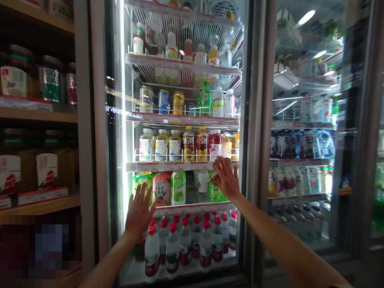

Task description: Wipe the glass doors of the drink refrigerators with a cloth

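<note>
I face a lit drinks fridge with a glass door (120, 132). My left hand (139, 212) lies flat on the glass, fingers spread, in front of the pouch drinks (162, 188) and above the red-capped water bottles (186, 244). My right hand (225, 179) presses on the glass further right, at the height of the price rail (168, 166) under the juice bottles (180, 144). Its fingers are held together, and a small pale thing that I cannot make out shows at the fingertips.
Upper fridge shelves hold cans (169, 102) and more bottles (192, 50). A second glass-door fridge (303, 152) stands to the right, behind the metal frame (258, 140). Wooden shelves (39, 116) with jars and boxes are on the left.
</note>
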### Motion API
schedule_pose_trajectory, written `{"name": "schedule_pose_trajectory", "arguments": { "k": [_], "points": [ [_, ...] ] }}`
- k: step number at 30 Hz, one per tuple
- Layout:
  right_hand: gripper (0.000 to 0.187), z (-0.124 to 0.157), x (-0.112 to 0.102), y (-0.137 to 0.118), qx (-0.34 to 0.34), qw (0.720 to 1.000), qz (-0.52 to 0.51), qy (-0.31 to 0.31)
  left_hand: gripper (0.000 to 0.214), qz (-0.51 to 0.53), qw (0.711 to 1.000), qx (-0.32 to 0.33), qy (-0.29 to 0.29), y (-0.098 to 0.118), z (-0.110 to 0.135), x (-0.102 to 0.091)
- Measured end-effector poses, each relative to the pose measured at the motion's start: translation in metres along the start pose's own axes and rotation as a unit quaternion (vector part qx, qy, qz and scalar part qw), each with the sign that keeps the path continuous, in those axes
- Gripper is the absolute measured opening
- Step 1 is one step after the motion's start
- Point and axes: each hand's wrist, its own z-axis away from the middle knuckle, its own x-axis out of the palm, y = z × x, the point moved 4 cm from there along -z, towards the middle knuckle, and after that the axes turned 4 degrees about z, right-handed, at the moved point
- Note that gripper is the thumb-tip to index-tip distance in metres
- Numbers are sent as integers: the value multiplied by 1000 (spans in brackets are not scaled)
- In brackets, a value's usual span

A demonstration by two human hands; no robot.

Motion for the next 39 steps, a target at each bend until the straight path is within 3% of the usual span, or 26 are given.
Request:
{"name": "schedule_pose_trajectory", "arguments": {
  "k": [3,6,8,10,14,16,22,25,29,32,35,37,39],
  "points": [
    [52,19,-4,26,48,999,18,14,55,-2,1000,-4,3,4,0,1],
    [56,74,1,27,37,999,19,-11,56,-2,1000,-6,2,6,1,0],
    [58,93,5,27,33,999,17,-10,57,-1,1000,-6,-1,6,1,0],
    [58,81,6,33,33,999,10,7,58,-4,1000,-8,-4,5,2,0],
    [57,17,-1,52,69,994,-6,83,59,-15,1000,-6,-9,2,3,1],
    [60,8,-2,48,80,991,-19,103,58,-21,1000,-2,-16,1,4,0],
    [62,54,8,-16,-66,996,-58,20,51,-43,998,35,-23,-6,9,-5],
    [54,18,9,-37,-86,994,-64,30,48,-56,996,54,-38,-15,12,-9],
    [50,-37,11,-74,-80,994,-67,41,49,-85,995,11,-54,-38,21,-16],
    [46,-17,18,-120,-162,983,-82,5,49,-104,992,-2,-76,-53,34,-21],
    [44,14,23,-159,-276,955,-108,-24,50,-111,989,4,-98,-65,45,-25],
    [42,5,24,-172,-305,944,-120,-31,50,-107,989,3,-105,-72,49,-26],
    [43,-29,23,-179,-280,951,-125,-28,49,-100,989,2,-107,-77,50,-27]
  ]
}}
